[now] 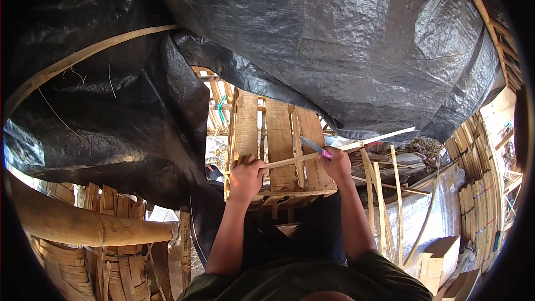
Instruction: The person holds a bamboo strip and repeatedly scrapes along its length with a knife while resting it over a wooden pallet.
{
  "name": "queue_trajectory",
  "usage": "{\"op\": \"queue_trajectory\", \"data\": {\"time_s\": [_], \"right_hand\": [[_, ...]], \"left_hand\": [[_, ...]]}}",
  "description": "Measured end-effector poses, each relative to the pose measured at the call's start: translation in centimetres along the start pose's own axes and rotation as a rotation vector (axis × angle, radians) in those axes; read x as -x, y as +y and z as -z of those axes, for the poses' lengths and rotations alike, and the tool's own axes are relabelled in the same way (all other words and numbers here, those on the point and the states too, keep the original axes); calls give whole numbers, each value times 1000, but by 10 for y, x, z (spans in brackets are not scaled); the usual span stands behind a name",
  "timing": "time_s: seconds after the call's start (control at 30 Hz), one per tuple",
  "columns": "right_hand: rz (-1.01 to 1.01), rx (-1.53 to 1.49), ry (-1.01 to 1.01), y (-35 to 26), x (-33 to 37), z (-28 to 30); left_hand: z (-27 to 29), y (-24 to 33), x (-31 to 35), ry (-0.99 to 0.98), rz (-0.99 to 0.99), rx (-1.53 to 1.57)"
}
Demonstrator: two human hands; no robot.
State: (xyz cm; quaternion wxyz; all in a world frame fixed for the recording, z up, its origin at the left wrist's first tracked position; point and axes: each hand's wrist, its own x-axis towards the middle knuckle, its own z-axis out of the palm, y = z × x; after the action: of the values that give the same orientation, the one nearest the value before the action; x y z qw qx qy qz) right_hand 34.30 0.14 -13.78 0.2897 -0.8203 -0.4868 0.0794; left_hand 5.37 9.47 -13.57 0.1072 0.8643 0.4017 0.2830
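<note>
A long, pale bamboo strip (384, 136) runs slantwise in front of me, rising to the right. Its left end sits in my left hand (246, 177), whose fingers are wrapped round it. My right hand (336, 164) grips a knife (312, 145) by its pink handle; the blade points up and to the left, close to the strip. Whether the right fingers also touch the strip is hard to see. Beneath both hands stands a slatted wooden crate (281, 145), between my knees.
Black plastic sheeting (356, 39) hangs across the far side and the left. A thick bamboo pole (100, 228) lies at the lower left. Several bamboo strips (380, 206) lean at my right, near bundled slats (480, 206) and a cardboard box (439, 262).
</note>
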Motion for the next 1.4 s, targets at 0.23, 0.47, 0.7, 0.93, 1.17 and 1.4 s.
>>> {"op": "queue_trajectory", "data": {"time_s": [0.23,0.47,0.7,0.93,1.17,1.4], "right_hand": [[125,35,74,-4,-4,0],[186,42,126,4,-4,0],[254,10,159,4,5,-1],[371,-109,126,-32,40,-2],[390,-176,65,-85,73,-19],[609,-207,194,-111,70,-28]], "left_hand": [[24,18,9,-238,102,-51],[61,33,-2,-406,79,-153],[77,21,-6,-346,31,130],[134,35,42,-313,44,-17],[198,44,94,-164,109,-186],[224,51,110,-367,363,-209]]}}
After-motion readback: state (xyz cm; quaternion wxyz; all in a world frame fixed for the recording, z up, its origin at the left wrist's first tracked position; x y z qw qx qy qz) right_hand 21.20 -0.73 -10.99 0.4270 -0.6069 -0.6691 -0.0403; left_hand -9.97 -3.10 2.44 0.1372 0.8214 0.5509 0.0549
